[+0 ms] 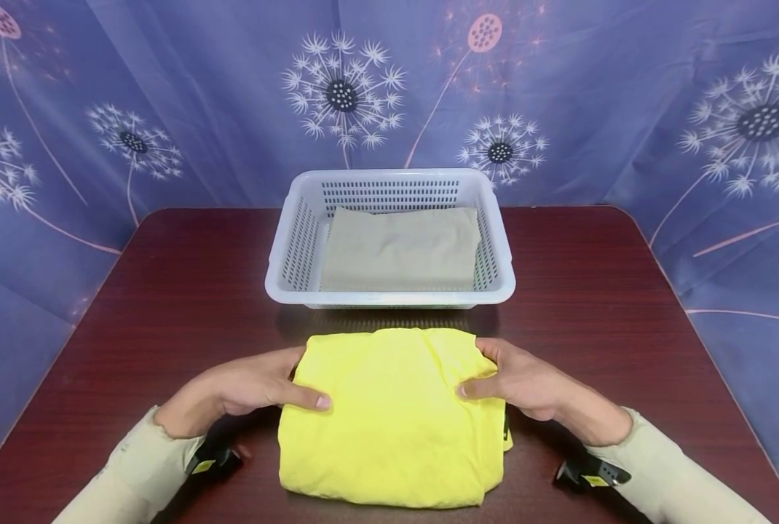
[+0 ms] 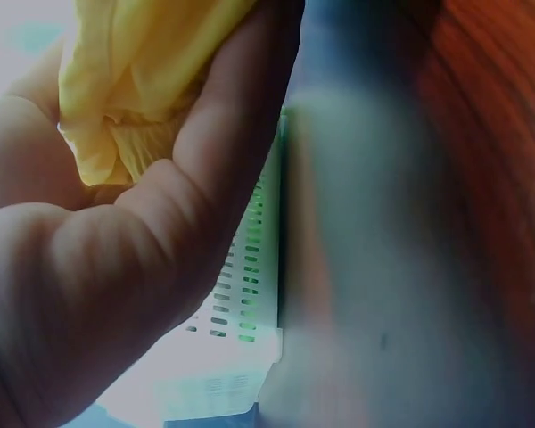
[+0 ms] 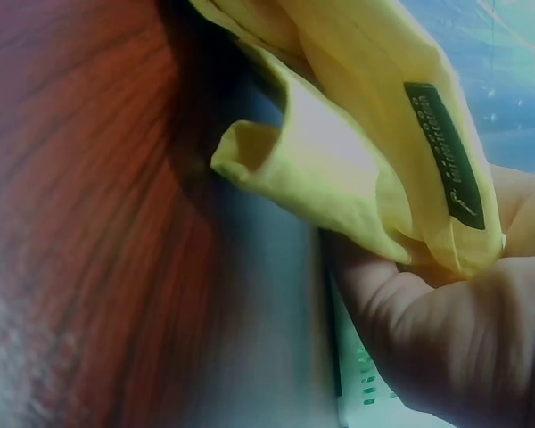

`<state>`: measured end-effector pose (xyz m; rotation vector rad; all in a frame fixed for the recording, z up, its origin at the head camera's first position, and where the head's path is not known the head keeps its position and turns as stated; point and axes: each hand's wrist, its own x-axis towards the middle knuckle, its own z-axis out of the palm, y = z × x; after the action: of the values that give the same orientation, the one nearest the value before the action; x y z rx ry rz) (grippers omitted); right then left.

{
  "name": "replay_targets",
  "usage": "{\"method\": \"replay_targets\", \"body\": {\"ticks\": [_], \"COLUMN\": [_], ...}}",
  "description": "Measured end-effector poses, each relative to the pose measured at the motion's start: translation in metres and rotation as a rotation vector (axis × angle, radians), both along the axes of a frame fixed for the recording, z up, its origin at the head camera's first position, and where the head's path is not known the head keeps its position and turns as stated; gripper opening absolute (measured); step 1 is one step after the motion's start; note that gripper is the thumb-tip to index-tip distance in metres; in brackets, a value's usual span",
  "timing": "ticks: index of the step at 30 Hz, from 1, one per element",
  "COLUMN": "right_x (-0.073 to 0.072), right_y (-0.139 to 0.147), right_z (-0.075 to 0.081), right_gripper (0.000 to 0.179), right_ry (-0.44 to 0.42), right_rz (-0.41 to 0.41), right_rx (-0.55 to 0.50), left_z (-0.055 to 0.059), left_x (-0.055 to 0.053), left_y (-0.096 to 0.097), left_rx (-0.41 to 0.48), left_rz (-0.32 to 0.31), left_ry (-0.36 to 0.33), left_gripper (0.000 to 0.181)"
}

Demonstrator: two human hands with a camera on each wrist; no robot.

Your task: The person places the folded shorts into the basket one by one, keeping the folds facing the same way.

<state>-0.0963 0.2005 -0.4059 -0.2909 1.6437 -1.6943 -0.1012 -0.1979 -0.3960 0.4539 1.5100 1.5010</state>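
Note:
A folded yellow cloth garment is held up by its two sides close over the table, in front of the basket. My left hand grips its left side, thumb on top and fingers underneath. On the opposite side my right hand pinches it the same way, the thumb pressing a crease into the fabric. A dark label with small lettering shows on the garment's edge in the right wrist view, where a loose fold hangs down. The fingers beneath the fabric are mostly hidden in the head view.
A white perforated plastic basket stands at the back middle of the dark red wooden table. Inside it lies a folded beige cloth. Behind the table hangs a blue curtain with dandelion prints.

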Motion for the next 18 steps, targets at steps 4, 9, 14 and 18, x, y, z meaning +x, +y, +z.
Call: {"method": "replay_targets", "body": {"ticks": [4,9,14,18], "right_x": [0.001,0.002,0.003,0.003], "right_y": [0.0,-0.001,-0.001,0.0], "right_z": [0.0,0.001,0.004,0.006], "right_gripper": [0.037,0.036,0.038,0.039], "right_ry": [-0.002,-0.001,0.006,0.023], "right_rz": [0.012,0.023,0.025,0.023], "right_rx": [-0.025,-0.043,-0.054,-0.047], "left_z": [0.003,0.007,0.01,0.013], "left_x": [0.0,0.0,0.001,0.001], "left_y": [-0.001,-0.002,-0.003,-0.003], "left_rx": [0.028,0.049,0.068,0.072], "left_rz": [-0.016,-0.035,-0.044,-0.037], "left_ry": [-0.014,-0.031,-0.038,-0.026], "left_gripper": [0.056,0.052,0.052,0.053]}}
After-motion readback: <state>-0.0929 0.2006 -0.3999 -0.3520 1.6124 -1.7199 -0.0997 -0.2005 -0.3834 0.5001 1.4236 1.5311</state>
